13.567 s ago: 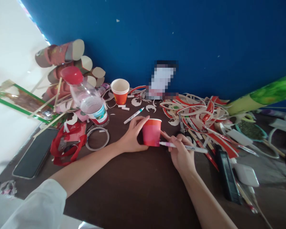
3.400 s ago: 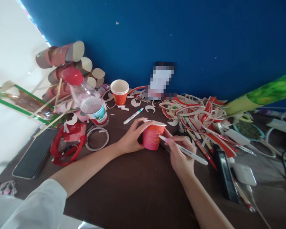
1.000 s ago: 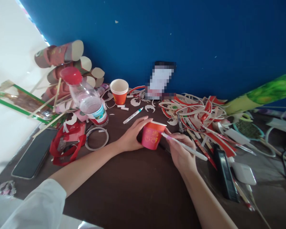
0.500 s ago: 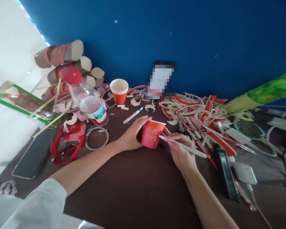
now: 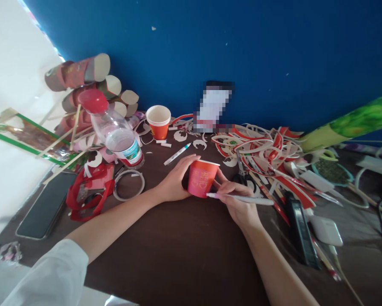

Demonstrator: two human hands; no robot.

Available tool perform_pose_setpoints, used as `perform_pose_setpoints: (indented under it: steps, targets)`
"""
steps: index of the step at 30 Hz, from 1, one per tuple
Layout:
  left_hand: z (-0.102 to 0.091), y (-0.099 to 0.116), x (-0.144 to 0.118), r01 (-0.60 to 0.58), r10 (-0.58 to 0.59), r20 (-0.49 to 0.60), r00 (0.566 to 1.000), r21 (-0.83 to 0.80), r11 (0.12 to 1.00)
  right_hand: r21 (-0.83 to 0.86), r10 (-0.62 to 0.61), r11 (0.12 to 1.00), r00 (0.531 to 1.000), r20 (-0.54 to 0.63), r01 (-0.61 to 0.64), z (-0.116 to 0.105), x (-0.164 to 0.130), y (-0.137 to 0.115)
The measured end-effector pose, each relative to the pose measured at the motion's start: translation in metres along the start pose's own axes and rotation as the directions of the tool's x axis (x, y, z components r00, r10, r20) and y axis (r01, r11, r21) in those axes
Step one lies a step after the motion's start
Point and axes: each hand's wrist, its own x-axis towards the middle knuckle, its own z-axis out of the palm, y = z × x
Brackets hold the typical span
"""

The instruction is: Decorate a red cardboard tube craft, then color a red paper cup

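Observation:
My left hand [image 5: 175,180] is wrapped round the left side of a red-orange paper cup [image 5: 202,178] with yellow lettering, held upright just above the table. Pink colour covers much of the cup's lower part. Between the fingers of my right hand [image 5: 237,199] is a white marker [image 5: 253,199], lying nearly level. Its pink-tinged tip points left at the cup's lower right edge; whether it touches I cannot tell. Some right-hand fingers rest behind the cup's right side. Beyond my left hand lies another white marker [image 5: 177,154] with a teal end.
Stacked paper cups [image 5: 159,121] stand by the blue wall. At left are a red-capped bottle [image 5: 124,140], a tape roll [image 5: 129,185] and a phone [image 5: 46,206]. Paper scraps [image 5: 264,146], scissors [image 5: 242,172], a black stapler-like object [image 5: 301,229] and a white charger [image 5: 326,229] crowd the right.
My right hand has shifted the marker's tip down and left, from the lettering to the cup's lower edge. The marker now lies more level. My left hand keeps its hold on the cup.

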Motion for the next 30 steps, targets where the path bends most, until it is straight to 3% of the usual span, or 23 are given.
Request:
perform_pose_setpoints:
  steps: [5,9,12,15,24,30]
  targets:
    - [0.002,-0.003,-0.003,0.011,-0.010,-0.030,1.000,0.024,1.000,0.038,0.000,0.999,0.999,0.052,-0.002,0.005,0.003,-0.005]
    - [0.003,-0.004,-0.003,0.005,-0.005,-0.044,0.999,0.008,1.000,0.127,-0.002,0.992,0.995,-0.101,0.015,0.008,0.005,-0.010]
    - [0.003,-0.003,-0.002,-0.018,0.018,-0.013,1.000,-0.032,0.999,0.096,-0.037,0.994,0.974,-0.222,0.059,0.008,0.005,-0.010]
    - [0.002,-0.002,-0.001,-0.023,0.023,-0.003,1.000,-0.007,1.000,0.056,-0.053,0.996,0.961,-0.271,0.070,0.008,0.005,-0.010]
    - [0.001,-0.002,-0.001,-0.086,0.086,0.013,0.996,0.008,0.996,0.037,-0.098,0.993,0.973,-0.208,0.108,0.015,0.002,-0.013]
    - [0.001,-0.002,-0.001,-0.062,0.062,0.024,0.998,-0.009,0.998,0.029,-0.079,0.996,0.975,-0.209,0.087,0.012,0.001,-0.009]
